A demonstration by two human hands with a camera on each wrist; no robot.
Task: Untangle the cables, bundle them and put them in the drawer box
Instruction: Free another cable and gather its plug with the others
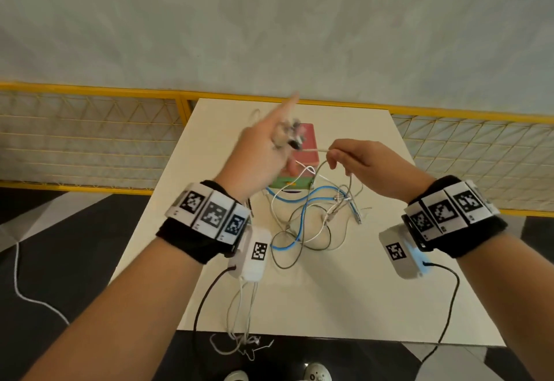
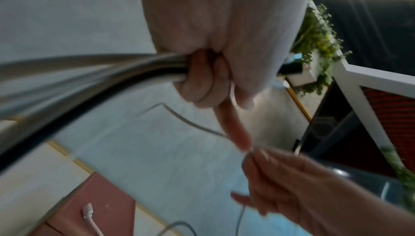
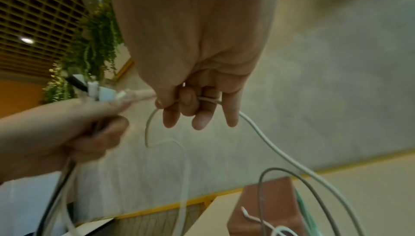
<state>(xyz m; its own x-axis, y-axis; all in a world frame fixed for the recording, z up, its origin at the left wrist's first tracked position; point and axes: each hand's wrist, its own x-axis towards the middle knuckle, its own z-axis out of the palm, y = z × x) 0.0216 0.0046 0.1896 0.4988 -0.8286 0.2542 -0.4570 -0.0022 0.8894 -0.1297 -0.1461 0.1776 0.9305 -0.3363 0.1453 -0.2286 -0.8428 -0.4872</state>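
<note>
A: Gripping a bunch of cable ends, the left hand (image 1: 254, 153) is closing its lower fingers around them while the forefinger is pointing away.

B: And the right hand (image 1: 356, 165) is pinching one grey cable (image 3: 269, 144) beside it.

A: Pulling hard is risking a tighter knot in the tangle (image 1: 314, 215) below both hands.

B: It is also risking dragging the drawer box (image 1: 302, 153), under the left hand.

Two hands (image 1: 254, 153) (image 1: 356, 165), one drawer box (image 1: 302, 144), one table (image 1: 359, 290).
</note>
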